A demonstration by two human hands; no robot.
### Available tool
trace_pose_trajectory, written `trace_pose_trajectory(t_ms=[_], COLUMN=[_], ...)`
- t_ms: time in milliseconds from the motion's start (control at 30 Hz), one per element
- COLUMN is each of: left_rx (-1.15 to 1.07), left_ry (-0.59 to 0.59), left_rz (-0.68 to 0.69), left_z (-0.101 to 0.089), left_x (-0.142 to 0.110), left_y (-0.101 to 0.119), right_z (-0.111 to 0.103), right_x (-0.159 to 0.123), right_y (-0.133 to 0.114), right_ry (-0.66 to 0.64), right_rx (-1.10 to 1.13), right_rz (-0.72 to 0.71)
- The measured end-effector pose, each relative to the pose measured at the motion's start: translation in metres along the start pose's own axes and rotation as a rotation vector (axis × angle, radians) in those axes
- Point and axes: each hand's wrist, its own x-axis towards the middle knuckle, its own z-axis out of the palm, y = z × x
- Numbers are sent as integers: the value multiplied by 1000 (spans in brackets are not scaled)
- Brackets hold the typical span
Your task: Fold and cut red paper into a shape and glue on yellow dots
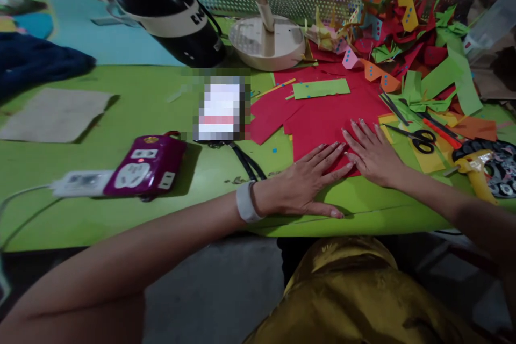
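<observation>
Both hands rest flat near the front edge of a green table. My left hand [302,185], with a grey band on its wrist, lies palm down with fingers spread, its fingertips on the near edge of a red paper sheet [322,118]. Beside it, my right hand [374,156] is also flat and spread on the red paper, close to the left fingertips. Neither hand grips anything. A green paper strip [321,88] lies across the sheet further back. Black-handled scissors [421,140] sit just right of my right hand on yellow paper.
Colourful paper scraps [391,37] are heaped at the back right. A yellow tape-like tool [479,172] lies at the right. A lit phone [220,110], a purple power socket [145,169], a black bottle [169,16] and a white round stand [268,43] occupy the left and back.
</observation>
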Motion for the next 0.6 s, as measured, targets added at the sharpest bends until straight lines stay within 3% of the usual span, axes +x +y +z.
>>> trace_pose_trajectory(t_ms=[300,500,533,600], left_rx=[-29,-31,-30,-36], left_ry=[12,12,11,11], left_rz=[-10,-19,-18,-17], left_z=[1,-1,-1,-1], left_x=[2,4,4,4], left_y=[1,4,4,4], right_z=[-2,-43,-50,-57], right_x=[-35,-44,-41,-33], right_y=[32,23,19,14], right_ry=[8,236,183,-72], right_rx=[-67,86,184,412], right_rz=[129,161,188,211])
